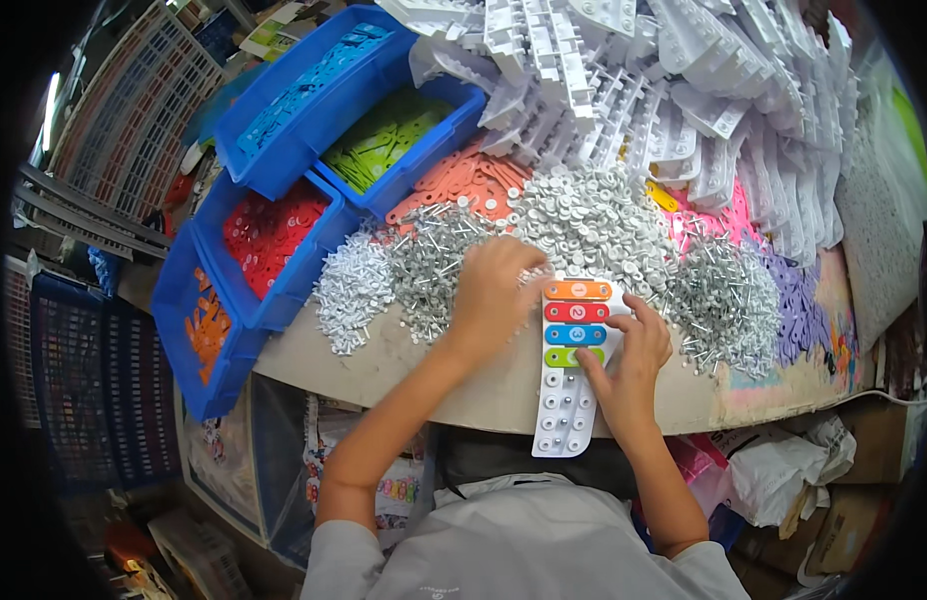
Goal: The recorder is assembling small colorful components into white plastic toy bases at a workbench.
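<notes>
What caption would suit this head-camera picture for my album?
Right hand steadies a white base bearing four coloured bars; left hand reaches into small metal pins.

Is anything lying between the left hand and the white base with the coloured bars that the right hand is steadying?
Nothing visible does. The left hand rests on the pile of metal screws right beside the white base, whose top edge it nearly touches. The right hand already has its fingers on the green bar.
</notes>
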Tool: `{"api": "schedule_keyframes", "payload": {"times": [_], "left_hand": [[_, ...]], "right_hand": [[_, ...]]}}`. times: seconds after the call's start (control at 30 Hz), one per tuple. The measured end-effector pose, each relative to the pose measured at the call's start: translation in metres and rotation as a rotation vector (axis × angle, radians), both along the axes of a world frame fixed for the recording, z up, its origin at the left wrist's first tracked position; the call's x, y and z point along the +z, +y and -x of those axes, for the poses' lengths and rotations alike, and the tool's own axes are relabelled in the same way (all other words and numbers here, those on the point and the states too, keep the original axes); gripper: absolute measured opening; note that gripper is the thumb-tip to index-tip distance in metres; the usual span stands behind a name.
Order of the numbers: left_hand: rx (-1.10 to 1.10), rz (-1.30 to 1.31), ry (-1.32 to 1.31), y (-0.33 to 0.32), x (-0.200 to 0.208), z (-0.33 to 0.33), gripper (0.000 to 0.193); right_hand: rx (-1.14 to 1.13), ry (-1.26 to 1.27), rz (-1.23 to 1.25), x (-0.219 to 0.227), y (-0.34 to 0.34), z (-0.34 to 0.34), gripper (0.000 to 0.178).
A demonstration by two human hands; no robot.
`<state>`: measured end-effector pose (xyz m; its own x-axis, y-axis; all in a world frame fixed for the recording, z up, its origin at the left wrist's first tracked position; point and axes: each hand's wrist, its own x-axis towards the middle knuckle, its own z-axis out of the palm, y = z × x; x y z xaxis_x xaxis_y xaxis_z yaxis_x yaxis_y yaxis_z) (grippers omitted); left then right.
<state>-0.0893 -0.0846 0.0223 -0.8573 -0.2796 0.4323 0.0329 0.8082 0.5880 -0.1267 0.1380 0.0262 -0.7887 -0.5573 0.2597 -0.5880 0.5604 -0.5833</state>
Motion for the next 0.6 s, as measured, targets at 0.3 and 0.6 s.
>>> {"api": "schedule_keyframes", "payload": {"times": [0.3, 0.6], "left_hand": [[0.286, 0.219, -0.282, -0.122, 0.009, 0.055, 0.021], [0.258, 0.663, -0.352, -0.116, -0.004, 0.071, 0.010]], "right_hand": [[0.063, 0.051, -0.016, 0.002, 0.001, -0.002, 0.042], [-0.072, 0.423, -0.101, 0.029, -0.007, 0.127, 0.014]]}}
